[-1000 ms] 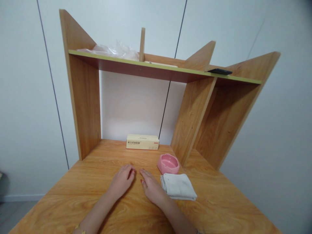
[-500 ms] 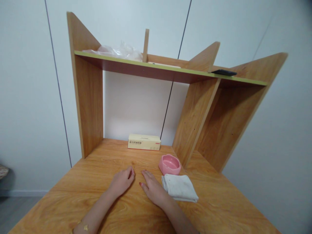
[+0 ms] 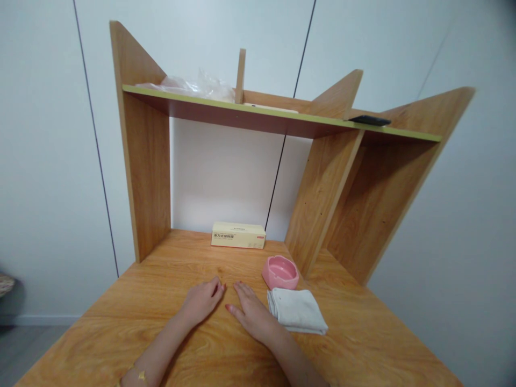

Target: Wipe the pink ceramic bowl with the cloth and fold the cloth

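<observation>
My left hand [image 3: 202,302] rests on the wooden desk with its fingers loosely bent and the thumb reaching out to the right. Nothing shows in it. Just across a small gap lies my right hand [image 3: 253,318], palm down and empty, fingers stretched forward and thumb held apart. Close to the right hand and wrist is a folded white cloth [image 3: 299,310]. A pink bowl-like dish [image 3: 281,273] with an angular rim sits directly behind the cloth. Farther back stands a long cream-coloured box [image 3: 238,236] with dark printed characters, lying lengthwise near the wall.
A wooden shelf unit [image 3: 150,177] rises from the back of the desk [image 3: 161,290], with an upright divider [image 3: 324,193] to the right. Its upper board carries a clear plastic bag [image 3: 197,87], a flat pale item [image 3: 270,108] and a flat black object [image 3: 370,120].
My left thumb has pushed out slightly to the right. My right thumb has spread a little to the left. The box, dish and cloth have stayed in place.
</observation>
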A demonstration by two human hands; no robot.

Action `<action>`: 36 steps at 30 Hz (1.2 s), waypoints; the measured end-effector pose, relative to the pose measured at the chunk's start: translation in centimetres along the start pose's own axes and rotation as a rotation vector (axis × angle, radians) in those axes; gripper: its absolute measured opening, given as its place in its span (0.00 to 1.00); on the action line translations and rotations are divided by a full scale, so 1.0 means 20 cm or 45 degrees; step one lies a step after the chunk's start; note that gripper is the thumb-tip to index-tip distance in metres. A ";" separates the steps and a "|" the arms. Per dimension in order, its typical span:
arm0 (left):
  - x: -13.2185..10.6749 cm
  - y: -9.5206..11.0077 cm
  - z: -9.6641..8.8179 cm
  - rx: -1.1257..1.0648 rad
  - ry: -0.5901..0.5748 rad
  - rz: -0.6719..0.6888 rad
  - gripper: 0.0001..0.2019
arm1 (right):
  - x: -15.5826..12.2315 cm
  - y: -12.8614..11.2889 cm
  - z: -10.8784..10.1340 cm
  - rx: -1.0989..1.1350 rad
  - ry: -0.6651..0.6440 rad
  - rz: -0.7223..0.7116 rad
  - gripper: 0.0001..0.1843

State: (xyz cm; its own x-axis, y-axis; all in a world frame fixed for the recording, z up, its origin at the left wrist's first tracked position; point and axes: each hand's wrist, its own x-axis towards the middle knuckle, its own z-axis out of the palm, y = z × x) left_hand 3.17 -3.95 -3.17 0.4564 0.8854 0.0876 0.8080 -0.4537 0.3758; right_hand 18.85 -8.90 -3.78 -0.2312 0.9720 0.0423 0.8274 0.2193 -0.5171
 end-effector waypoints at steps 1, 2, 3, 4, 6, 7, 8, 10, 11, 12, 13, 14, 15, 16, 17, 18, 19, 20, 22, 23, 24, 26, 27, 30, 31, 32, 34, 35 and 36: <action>0.00 0.00 0.00 0.002 0.001 -0.001 0.16 | 0.00 0.00 0.00 -0.001 0.001 -0.002 0.34; 0.00 0.00 0.00 0.003 0.002 0.001 0.16 | 0.00 0.00 0.00 -0.003 0.002 -0.004 0.34; -0.01 0.00 0.00 0.003 0.003 0.006 0.17 | 0.00 0.00 0.00 -0.006 0.002 -0.007 0.34; -0.01 0.01 -0.01 0.004 0.003 0.013 0.17 | 0.00 0.00 0.00 -0.009 0.001 -0.010 0.33; -0.01 0.01 -0.01 0.004 0.002 0.028 0.18 | 0.00 0.00 0.00 -0.016 0.001 -0.011 0.33; -0.01 0.01 -0.01 0.003 0.001 0.034 0.19 | 0.00 0.00 0.00 -0.019 0.001 -0.013 0.32; -0.01 0.01 -0.01 0.004 0.000 0.038 0.19 | 0.00 0.00 0.00 -0.023 0.000 -0.016 0.32; -0.01 0.00 -0.01 0.005 -0.003 0.042 0.19 | -0.01 -0.01 0.00 -0.029 0.004 -0.024 0.33; -0.01 0.00 -0.01 0.006 -0.004 0.045 0.19 | -0.01 -0.01 0.00 -0.030 0.006 -0.027 0.33; -0.01 0.00 0.00 0.008 -0.005 0.046 0.20 | -0.01 -0.01 0.00 -0.030 0.006 -0.028 0.33; -0.01 0.00 0.00 0.010 -0.006 0.048 0.20 | 0.00 0.00 0.00 -0.031 0.003 -0.027 0.33; 0.00 0.00 0.00 0.011 -0.006 0.050 0.20 | 0.00 0.00 0.00 -0.032 -0.001 -0.026 0.33; 0.00 0.00 0.00 0.011 -0.005 0.053 0.21 | 0.00 0.00 0.00 -0.035 -0.006 -0.026 0.33; -0.01 0.00 0.00 0.010 -0.005 0.057 0.21 | 0.00 0.00 0.00 -0.039 -0.008 -0.026 0.33; -0.01 -0.01 0.00 0.009 -0.004 0.061 0.21 | 0.00 0.00 0.00 -0.043 -0.008 -0.028 0.34; -0.01 -0.01 0.00 0.008 -0.004 0.065 0.22 | 0.00 0.00 0.00 -0.046 -0.005 -0.030 0.34; -0.01 -0.01 0.00 0.007 -0.005 0.069 0.22 | 0.00 0.00 0.00 -0.047 0.000 -0.031 0.34; -0.01 -0.01 0.00 0.006 -0.005 0.071 0.22 | 0.00 0.00 0.01 -0.047 0.002 -0.032 0.34; -0.01 -0.01 0.00 0.003 -0.008 0.073 0.23 | 0.00 0.00 0.01 -0.049 -0.004 -0.033 0.34; -0.01 -0.01 0.00 0.001 -0.008 0.072 0.23 | 0.00 0.00 0.00 -0.050 -0.010 -0.032 0.34; -0.01 -0.01 0.00 0.000 -0.009 0.070 0.23 | -0.01 0.00 0.00 -0.051 -0.014 -0.030 0.35; -0.01 -0.01 0.00 -0.005 -0.011 0.067 0.24 | -0.01 0.00 0.00 -0.048 -0.016 -0.029 0.35; -0.01 -0.01 0.00 -0.008 -0.012 0.066 0.24 | -0.01 0.00 0.00 -0.044 -0.014 -0.028 0.35; -0.01 -0.01 0.00 -0.016 -0.013 0.071 0.24 | -0.01 0.00 0.01 -0.034 0.000 -0.023 0.35; -0.01 -0.01 0.00 -0.016 -0.013 0.074 0.24 | -0.01 0.00 0.01 -0.034 0.003 -0.024 0.34; -0.01 -0.01 0.00 -0.015 -0.014 0.077 0.24 | -0.01 0.00 0.01 -0.036 0.006 -0.027 0.33; -0.01 -0.01 -0.01 -0.009 -0.017 0.079 0.25 | -0.01 0.00 0.01 -0.042 0.007 -0.036 0.33; -0.01 0.00 -0.01 -0.006 -0.019 0.079 0.25 | -0.01 0.00 0.01 -0.046 0.005 -0.040 0.33; -0.01 0.00 -0.01 -0.003 -0.020 0.078 0.25 | -0.01 0.00 0.00 -0.050 0.003 -0.041 0.34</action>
State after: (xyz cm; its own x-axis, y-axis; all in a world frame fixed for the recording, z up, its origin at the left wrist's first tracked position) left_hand 2.93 -4.13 -3.03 0.5110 0.8542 0.0960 0.7775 -0.5069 0.3721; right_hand 18.77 -9.06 -3.84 -0.2566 0.9646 0.0605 0.8390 0.2534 -0.4816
